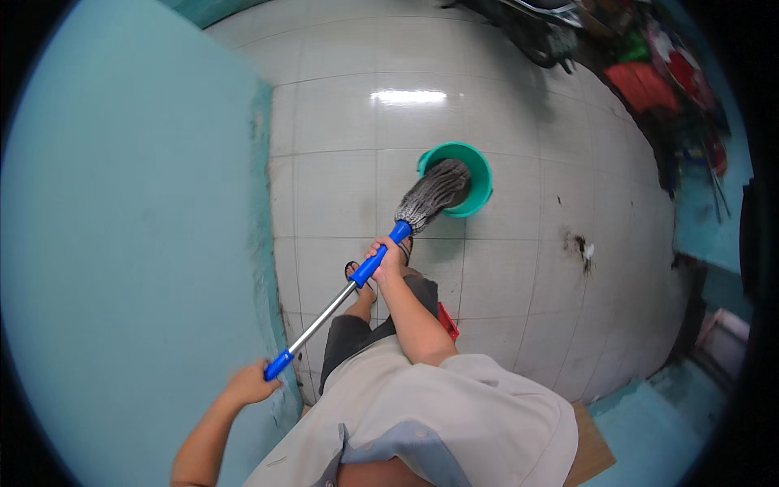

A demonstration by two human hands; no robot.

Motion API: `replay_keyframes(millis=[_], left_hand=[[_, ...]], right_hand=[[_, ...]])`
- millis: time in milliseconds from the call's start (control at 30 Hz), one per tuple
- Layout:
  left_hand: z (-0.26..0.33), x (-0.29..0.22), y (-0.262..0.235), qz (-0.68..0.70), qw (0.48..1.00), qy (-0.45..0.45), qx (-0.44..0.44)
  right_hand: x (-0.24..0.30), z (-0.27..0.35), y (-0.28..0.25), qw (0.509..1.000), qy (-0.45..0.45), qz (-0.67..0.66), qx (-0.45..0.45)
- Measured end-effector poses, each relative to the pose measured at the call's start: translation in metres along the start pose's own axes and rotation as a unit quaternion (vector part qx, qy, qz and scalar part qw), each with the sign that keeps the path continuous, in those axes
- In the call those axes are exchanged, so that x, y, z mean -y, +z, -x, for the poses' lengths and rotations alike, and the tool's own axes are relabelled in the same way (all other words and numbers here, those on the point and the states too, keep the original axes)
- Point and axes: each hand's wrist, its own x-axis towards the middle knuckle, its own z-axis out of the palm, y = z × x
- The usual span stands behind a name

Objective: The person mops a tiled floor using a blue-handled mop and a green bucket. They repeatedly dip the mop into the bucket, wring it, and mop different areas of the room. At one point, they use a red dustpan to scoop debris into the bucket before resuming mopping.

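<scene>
I hold a mop [324, 315] slantwise across my body, with a metal pole and blue grips. My left hand [250, 383] is closed round the blue grip at the pole's lower-left end, close to the wall. Farther up, my right hand [388, 258] wraps the blue sleeve just below the mop head. The grey string mop head [434, 195] hangs over the near rim of a green bucket [484, 195], its far strands inside the opening. Whatever the bucket holds is mostly hidden by the strands.
A light blue wall [138, 203] runs along the left. Pale floor tiles [503, 280] carry a dark and white bit of debris [584, 250] to the right. At the back right stands a motorbike [540, 36], beside red and green piled items [645, 85]. Something red [448, 322] lies near my leg.
</scene>
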Motion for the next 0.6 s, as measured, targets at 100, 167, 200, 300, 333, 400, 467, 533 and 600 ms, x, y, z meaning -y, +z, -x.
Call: replay_keyframes(millis=[100, 167, 200, 300, 333, 400, 467, 533, 600], left_hand=[[-0.050, 0.057, 0.002, 0.387, 0.809, 0.026, 0.442], [-0.064, 0.047, 0.008, 0.473, 0.689, 0.072, 0.545], [-0.066, 0.033, 0.003, 0.484, 0.671, 0.064, 0.558], [-0.063, -0.003, -0.022, 0.525, 0.627, 0.008, 0.576], [-0.067, -0.013, -0.031, 0.543, 0.611, -0.010, 0.576], [-0.058, -0.074, -0.035, -0.021, 0.977, 0.094, 0.188], [-0.051, -0.066, -0.031, -0.044, 0.980, 0.104, 0.165], [-0.041, -0.063, -0.022, -0.057, 0.980, 0.123, 0.147], [-0.054, -0.054, -0.023, -0.058, 0.981, 0.145, 0.117]], right_hand=[[0.002, 0.005, -0.001, 0.992, -0.006, -0.083, 0.094], [0.011, 0.027, 0.014, 0.953, -0.013, -0.182, 0.242], [0.009, 0.026, 0.014, 0.924, -0.011, -0.227, 0.308], [0.004, -0.026, 0.008, 0.780, 0.011, -0.466, 0.417], [0.005, -0.034, 0.013, 0.741, 0.017, -0.513, 0.433], [0.051, -0.047, 0.001, 0.933, -0.031, -0.301, 0.196], [0.043, -0.053, -0.006, 0.993, -0.066, -0.099, 0.002], [0.028, -0.048, 0.008, 0.986, -0.086, 0.066, -0.128], [0.034, -0.027, 0.019, 0.994, -0.066, -0.072, 0.043]])
